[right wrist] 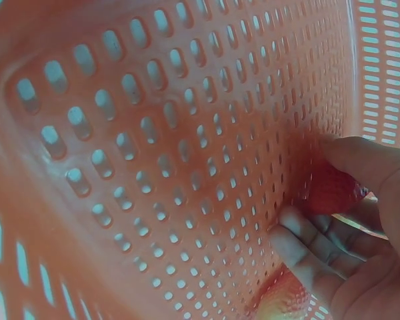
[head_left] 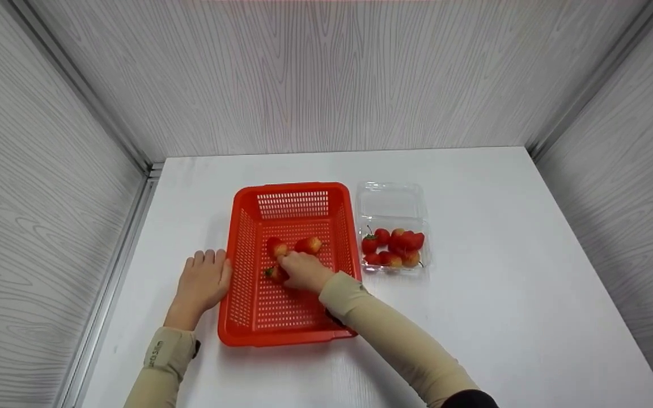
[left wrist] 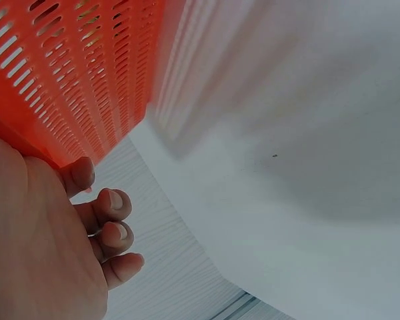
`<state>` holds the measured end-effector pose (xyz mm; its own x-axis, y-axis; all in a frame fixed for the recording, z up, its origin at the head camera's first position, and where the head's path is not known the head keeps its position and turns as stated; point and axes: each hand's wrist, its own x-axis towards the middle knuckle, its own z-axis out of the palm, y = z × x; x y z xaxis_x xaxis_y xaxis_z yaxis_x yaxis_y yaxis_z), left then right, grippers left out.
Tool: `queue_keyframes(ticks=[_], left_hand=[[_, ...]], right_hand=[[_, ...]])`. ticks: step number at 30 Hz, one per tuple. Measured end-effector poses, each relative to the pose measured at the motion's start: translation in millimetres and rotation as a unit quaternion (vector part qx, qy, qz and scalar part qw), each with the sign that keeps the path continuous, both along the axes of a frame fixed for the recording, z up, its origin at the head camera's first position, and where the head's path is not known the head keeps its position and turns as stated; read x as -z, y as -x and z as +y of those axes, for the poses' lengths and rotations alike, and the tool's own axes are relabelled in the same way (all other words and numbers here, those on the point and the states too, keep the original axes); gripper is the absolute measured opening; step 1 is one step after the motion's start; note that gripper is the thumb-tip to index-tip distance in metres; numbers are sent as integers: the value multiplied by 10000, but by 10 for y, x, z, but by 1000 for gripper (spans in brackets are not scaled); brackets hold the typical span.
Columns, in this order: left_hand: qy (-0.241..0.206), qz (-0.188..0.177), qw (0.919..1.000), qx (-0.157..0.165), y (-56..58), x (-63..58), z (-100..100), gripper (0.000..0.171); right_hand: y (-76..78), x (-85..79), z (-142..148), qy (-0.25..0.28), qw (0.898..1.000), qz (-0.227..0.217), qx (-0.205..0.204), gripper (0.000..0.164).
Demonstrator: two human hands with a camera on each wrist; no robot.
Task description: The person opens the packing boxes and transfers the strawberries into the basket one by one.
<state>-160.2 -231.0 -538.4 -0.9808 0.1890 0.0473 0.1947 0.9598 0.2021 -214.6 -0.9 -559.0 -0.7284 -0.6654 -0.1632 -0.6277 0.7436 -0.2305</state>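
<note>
Beige sleeves (head_left: 403,344) foremost, left hand (head_left: 204,279) loose against the basket (head_left: 289,317), right hand (head_left: 305,272) (inside it) pinching a strawberry (right wrist: 330,193).

A grey wood-grain back wall (head_left: 315,73) stands at 12 o'clock of the white tabletop (head_left: 502,272), side walls (head_left: 32,215) at 9 and 3; metal strips (head_left: 80,82) line corners at 10 and 2.

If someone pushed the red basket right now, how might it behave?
The red basket would likely slide rather than tip, its base being broad. It's probably light and slightly flexible, as its walls are slotted plastic. Strawberries lying inside might roll.
</note>
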Motion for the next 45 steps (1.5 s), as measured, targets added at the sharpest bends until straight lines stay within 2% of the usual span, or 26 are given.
queue_keyframes(ticks=[12, 20, 23, 28, 33, 36, 41, 45], left_hand=[[-106, 31, 9999, 9, 0, 7, 10, 28], [-192, -92, 9998, -8, -7, 9, -13, 29], [-170, -57, 9998, 11, -13, 10, -13, 30], [-114, -61, 9999, 20, -12, 17, -4, 30], [-118, -133, 9998, -8, -12, 2, 0, 30], [-114, -105, 9999, -3, -11, -10, 3, 29], [-82, 19, 10000, 4, -14, -14, 15, 26], [-91, -20, 10000, -14, -18, -20, 22, 26]], right_hand=[[11, -29, 32, 97, 9998, -147, 5, 29], [-13, -196, 77, 405, 9940, -975, 298, 29], [-14, -313, 102, 499, 9928, -1044, 294, 33], [-11, -512, 167, 401, 9985, -364, 98, 39], [-21, -649, 248, 568, 9981, 225, 15, 36], [-16, -702, 308, 703, 9948, 718, -148, 32], [36, -770, 454, 951, 9834, 1517, -298, 19], [110, -819, 624, 1227, 9780, 1673, -197, 15]])
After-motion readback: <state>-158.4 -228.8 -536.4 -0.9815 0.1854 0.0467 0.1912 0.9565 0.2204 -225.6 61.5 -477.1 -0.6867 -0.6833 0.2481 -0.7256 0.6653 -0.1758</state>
